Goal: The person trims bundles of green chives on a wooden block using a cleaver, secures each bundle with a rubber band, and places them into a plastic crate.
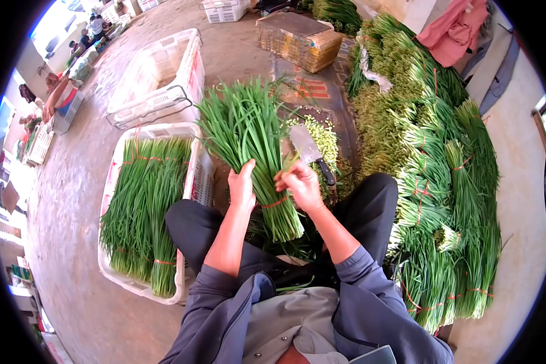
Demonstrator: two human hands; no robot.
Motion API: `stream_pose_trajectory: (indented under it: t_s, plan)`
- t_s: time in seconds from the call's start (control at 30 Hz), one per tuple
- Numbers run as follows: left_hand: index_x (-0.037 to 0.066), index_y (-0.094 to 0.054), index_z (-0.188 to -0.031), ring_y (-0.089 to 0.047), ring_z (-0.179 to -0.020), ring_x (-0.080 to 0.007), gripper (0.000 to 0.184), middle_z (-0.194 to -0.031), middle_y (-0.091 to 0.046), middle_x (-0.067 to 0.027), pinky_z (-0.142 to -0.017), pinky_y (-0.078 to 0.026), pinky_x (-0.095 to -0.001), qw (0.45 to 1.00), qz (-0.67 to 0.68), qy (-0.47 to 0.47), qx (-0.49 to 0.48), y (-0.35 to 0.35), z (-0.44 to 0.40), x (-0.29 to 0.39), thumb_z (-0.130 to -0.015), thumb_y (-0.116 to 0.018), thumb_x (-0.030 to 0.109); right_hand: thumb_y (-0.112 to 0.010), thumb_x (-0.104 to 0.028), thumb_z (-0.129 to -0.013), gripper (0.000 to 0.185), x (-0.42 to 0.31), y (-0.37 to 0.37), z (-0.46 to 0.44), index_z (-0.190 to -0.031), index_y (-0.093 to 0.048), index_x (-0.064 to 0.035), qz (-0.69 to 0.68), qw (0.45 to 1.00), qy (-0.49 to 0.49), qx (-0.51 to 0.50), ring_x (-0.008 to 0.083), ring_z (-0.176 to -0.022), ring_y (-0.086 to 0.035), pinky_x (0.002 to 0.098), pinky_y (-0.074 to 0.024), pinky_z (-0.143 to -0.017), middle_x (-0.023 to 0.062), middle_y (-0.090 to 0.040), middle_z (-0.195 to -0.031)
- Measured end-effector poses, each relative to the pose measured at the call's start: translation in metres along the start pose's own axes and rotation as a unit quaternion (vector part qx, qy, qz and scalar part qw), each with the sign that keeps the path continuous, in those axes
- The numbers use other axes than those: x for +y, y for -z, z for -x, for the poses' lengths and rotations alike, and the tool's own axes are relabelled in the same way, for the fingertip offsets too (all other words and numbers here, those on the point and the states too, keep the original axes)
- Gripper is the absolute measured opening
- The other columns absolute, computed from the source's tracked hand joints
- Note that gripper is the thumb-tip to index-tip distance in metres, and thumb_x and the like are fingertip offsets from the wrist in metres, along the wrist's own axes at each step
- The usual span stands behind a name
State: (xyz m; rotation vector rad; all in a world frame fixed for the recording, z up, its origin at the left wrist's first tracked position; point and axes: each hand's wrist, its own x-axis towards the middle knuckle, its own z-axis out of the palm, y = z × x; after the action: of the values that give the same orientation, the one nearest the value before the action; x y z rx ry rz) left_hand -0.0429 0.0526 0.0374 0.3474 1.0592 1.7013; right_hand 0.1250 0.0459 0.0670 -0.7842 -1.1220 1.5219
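A large bundle of garlic chives (pixel 255 133) is upright and slightly tilted over my lap, leaf tips pointing away from me. A red band circles it near its cut lower end. My left hand (pixel 242 187) is closed around the bundle's left side, thumb on top. My right hand (pixel 300 184) is pinched at its right side, with a pale yellowish leaf (pixel 290 162) between the fingers. Beyond my right hand lies a cleaver (pixel 306 144) with a black handle, among chopped pale stem ends (pixel 323 138).
At left, a white crate (pixel 110 200) holds banded chive bundles. An upper white crate (pixel 191 73) stands behind it. Along the right wall lies a long pile of chives (pixel 424 151), with a pink cloth (pixel 454 31) above. A taped box (pixel 298 42) stands ahead; people (pixel 96 27) sit far left.
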Motion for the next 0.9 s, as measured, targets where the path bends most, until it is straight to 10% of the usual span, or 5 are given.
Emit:
stream_pose_trajectory:
  t_s: [0.13,0.33,0.53,0.6,0.9]
  plan:
    - [0.0,-0.061,-0.122,-0.067,-0.1,-0.0225,0.036,-0.115,-0.068,-0.0083,-0.086,-0.056,-0.0389,0.999,0.029,0.018,0.024,0.013,-0.014,0.008,-0.089,-0.071,0.01,-0.056,0.0,-0.094,0.015,-0.025,0.037,-0.009,-0.083,-0.055,-0.0093,-0.244,0.957,0.027,0.152,0.0167,-0.065,-0.062,0.0348,-0.0594,-0.062,0.0078,-0.064,-0.079]
    - [0.001,-0.062,-0.123,-0.068,-0.099,-0.0232,0.034,-0.112,-0.068,-0.0079,-0.087,-0.057,-0.0404,1.0,0.013,-0.017,-0.003,0.003,-0.007,0.012,-0.091,-0.066,0.01,-0.073,-0.012,-0.088,0.034,-0.006,0.098,-0.015,-0.117,-0.061,0.0025,0.214,0.956,-0.155,0.131,0.016,-0.078,-0.068,0.0309,-0.0592,-0.064,0.0114,-0.067,-0.101]
    - [0.0,-0.064,-0.121,-0.066,-0.1,-0.0185,0.034,-0.115,-0.069,-0.0067,-0.093,-0.051,-0.0355,0.998,-0.046,-0.019,-0.029,-0.003,0.008,0.009,-0.089,-0.07,0.009,-0.07,-0.014,-0.093,0.015,-0.076,0.032,-0.028,-0.099,-0.072,0.0,0.288,0.948,-0.035,0.127,0.0141,-0.066,-0.067,0.0293,-0.0532,-0.059,0.0092,-0.07,-0.086]
    - [0.0,-0.065,-0.117,-0.065,-0.099,-0.0163,0.031,-0.112,-0.07,-0.0052,-0.093,-0.05,-0.0332,0.995,-0.07,-0.042,-0.052,0.0,0.007,0.0,-0.088,-0.071,0.007,-0.067,-0.011,-0.097,0.016,-0.102,0.014,-0.042,-0.101,-0.07,0.0034,0.362,0.914,0.165,0.077,0.0121,-0.064,-0.067,0.0274,-0.0539,-0.057,0.0072,-0.068,-0.081]
    - [-0.001,-0.066,-0.117,-0.067,-0.094,-0.0149,0.03,-0.109,-0.072,-0.0051,-0.088,-0.052,-0.031,0.985,-0.11,-0.038,-0.125,-0.005,0.025,-0.006,-0.088,-0.07,0.001,-0.069,-0.011,-0.091,0.02,-0.156,-0.004,-0.093,-0.108,-0.072,-0.0007,0.501,0.82,0.27,-0.056,0.033,-0.081,-0.068,0.0412,-0.0546,-0.074,0.0178,-0.069,-0.093]
